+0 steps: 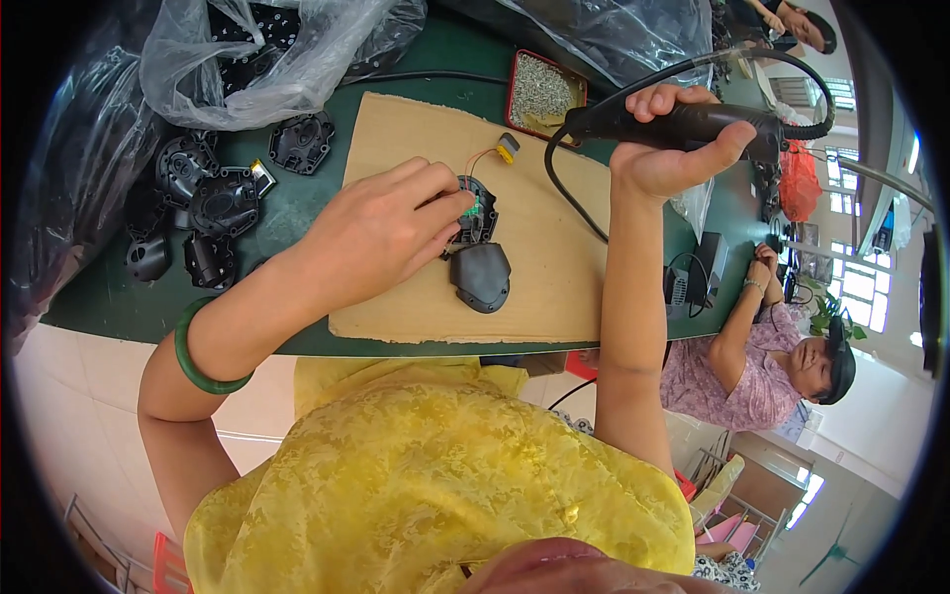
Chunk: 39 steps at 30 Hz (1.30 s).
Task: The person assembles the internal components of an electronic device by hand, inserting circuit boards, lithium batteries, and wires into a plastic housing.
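On a cardboard sheet [554, 267], my left hand [386, 228] bends its fingertips onto a small black plastic housing [485, 223]. A green circuit board [473, 205] shows inside it, partly under my fingers. Thin red wires run from there to a small black-and-yellow part [508, 148]. Just below the housing lies a smooth black cover [482, 277]. Raised at the right, my right hand [658, 163] grips a black corded electric screwdriver [599, 124], held nearly level above the table. Its thumb sticks out along the near side.
A red-rimmed tray of small metal screws [539, 91] stands behind the cardboard. Several black plastic shells [226, 203] lie left, near clear plastic bags [297, 79]. The screwdriver's black cable [561, 183] loops over the cardboard. A co-worker [737, 366] sits at the right.
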Tool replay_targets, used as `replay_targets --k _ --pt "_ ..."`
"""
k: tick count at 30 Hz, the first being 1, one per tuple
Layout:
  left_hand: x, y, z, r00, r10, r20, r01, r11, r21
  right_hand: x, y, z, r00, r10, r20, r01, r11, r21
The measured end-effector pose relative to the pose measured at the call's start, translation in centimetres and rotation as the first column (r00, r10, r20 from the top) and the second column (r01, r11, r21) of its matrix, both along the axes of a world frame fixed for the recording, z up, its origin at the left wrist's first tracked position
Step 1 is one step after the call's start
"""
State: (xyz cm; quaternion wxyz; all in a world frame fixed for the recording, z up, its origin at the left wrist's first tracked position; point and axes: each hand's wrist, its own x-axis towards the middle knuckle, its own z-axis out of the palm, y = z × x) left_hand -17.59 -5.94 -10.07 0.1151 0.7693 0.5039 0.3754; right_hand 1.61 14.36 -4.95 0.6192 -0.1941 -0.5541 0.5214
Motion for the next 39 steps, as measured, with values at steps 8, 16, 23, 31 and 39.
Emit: replay_targets --k 8,16,23,31,39 --pt "-0.2 -0.1 0.2 1.000 0.005 0.022 -0.006 1.000 0.022 0.5 -1.3 2.3 0.989 -0.014 -0.144 0.011 1.000 -0.024" --pt "-0.7 0.6 1.1 0.858 0.156 0.490 -0.088 0.983 -0.158 -1.0 -5.8 4.6 0.902 0.283 -0.325 -0.333 0.937 -0.107" --pt "-0.8 0.8 0.3 0.636 0.180 0.751 0.132 0.933 -0.336 -2.4 -8.0 5.0 0.899 0.352 -0.259 -0.384 0.920 -0.081" --pt "-1.3 0.5 1.4 0.416 0.244 0.876 0.309 0.868 -0.388 -1.7 -8.2 5.5 0.867 0.364 -0.340 -0.402 0.914 -0.047" --pt "-1.2 0.9 1.9 0.392 0.255 0.884 0.389 0.825 -0.410 -1.9 -8.5 5.5 0.874 0.349 -0.339 -0.380 0.925 -0.028"
